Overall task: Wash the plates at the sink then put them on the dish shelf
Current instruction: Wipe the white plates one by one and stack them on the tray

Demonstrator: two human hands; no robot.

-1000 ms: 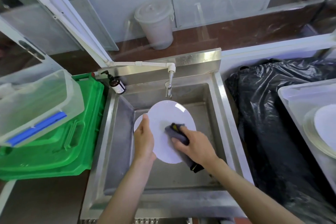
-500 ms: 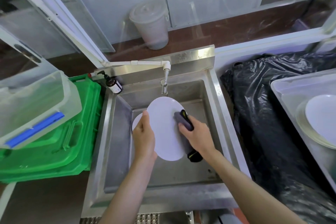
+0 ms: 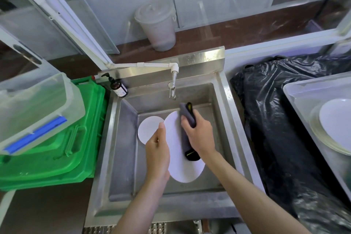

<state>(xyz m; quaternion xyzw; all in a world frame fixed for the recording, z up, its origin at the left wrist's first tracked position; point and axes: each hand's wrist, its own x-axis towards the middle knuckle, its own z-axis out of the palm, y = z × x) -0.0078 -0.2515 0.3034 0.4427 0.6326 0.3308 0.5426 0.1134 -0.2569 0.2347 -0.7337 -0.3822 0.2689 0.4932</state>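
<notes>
I see my left hand [image 3: 158, 151] gripping the left edge of a white plate [image 3: 185, 167], which is held tilted over the basin of the steel sink [image 3: 223, 112]; the thumb lies along the front face, and the other fingers are hidden behind the plate. My right hand [image 3: 199, 136] is curled around a dark grey sponge [image 3: 187, 118] with a yellow and black side and presses it on the upper right part of the plate face. A second white plate [image 3: 147, 130] lies lower in the basin, to the left, partly behind the first one. The tap [image 3: 172, 89] hangs just above the sponge; I cannot tell if water runs. A brown soap bottle [image 3: 118, 87] stands on the back left corner of the sink. On the left is a green bin [image 3: 62, 150] with a clear box [image 3: 36, 108] on it. On the right is a black bag [image 3: 275, 119], and beyond it a tray [image 3: 296, 89] with more plates [image 3: 336, 125].
</notes>
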